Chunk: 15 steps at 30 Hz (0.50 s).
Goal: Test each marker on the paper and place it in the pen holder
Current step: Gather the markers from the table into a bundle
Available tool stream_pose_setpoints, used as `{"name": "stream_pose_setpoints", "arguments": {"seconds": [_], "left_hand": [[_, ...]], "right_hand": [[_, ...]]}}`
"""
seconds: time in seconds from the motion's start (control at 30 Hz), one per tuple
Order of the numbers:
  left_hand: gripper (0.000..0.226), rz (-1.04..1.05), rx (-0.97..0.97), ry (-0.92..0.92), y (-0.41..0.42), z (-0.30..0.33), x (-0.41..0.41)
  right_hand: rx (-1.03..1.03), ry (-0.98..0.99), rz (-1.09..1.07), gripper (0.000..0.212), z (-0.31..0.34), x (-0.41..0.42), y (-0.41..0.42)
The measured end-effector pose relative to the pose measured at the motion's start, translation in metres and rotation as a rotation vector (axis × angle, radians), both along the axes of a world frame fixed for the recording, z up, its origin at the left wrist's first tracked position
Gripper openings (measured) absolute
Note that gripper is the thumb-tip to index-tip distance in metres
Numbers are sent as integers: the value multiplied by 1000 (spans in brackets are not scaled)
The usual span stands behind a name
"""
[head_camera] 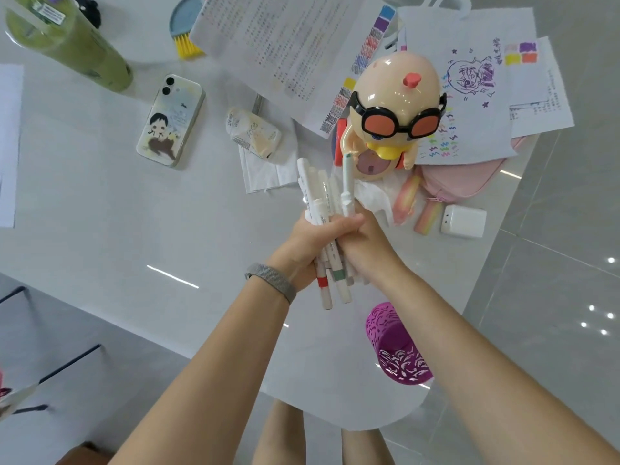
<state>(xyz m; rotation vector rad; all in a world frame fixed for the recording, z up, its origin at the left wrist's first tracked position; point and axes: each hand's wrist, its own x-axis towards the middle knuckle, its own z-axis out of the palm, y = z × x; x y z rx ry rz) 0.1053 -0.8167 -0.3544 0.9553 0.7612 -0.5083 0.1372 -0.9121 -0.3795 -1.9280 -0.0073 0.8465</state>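
Your left hand (317, 241), the one with the grey mesh band (271, 280) on its wrist, is curled tight round a bundle of white markers (323, 203); their ends fan out toward 12 o'clock above the fist, and the colour-banded ends, one red and one green, stick out below toward 6 o'clock. Your right hand (367, 243) presses against the left from 3 o'clock, and its fingers close on a single teal-tipped marker (347, 182) that stands nearly upright just at the right edge of the bundle; exactly how the fingertips sit is hidden behind the hand.

The magenta cut-out pen holder (397, 347) stands on the white table (100, 213) at 5 o'clock from your hands, near the table's edge and partly behind your right forearm.

The doodled test paper (469, 105), covered with coloured zigzags and a purple sketch, lies at 1 o'clock, with a bald goggle-wearing toy figure (396, 102) standing on it. A printed sheet with colour swatches down its edge (285, 52) lies at 12 o'clock. A phone in an illustrated case (171, 120) sits at 10 o'clock, a green drink cup (70, 45) beyond it, and a small white charger case (464, 221) at 3 o'clock.
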Motion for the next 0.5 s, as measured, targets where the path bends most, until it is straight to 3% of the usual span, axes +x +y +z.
{"name": "stream_pose_setpoints", "arguments": {"seconds": [0.13,0.33,0.5], "left_hand": [[42,15,0,20,-2,7,-1],[13,143,-177,76,7,1,-12],[13,219,-220,88,3,4,-14]], "right_hand": [[-40,-31,141,24,18,4,-10],[-93,-23,450,79,43,-2,-3],[48,140,371,80,42,-6,-5]]}}
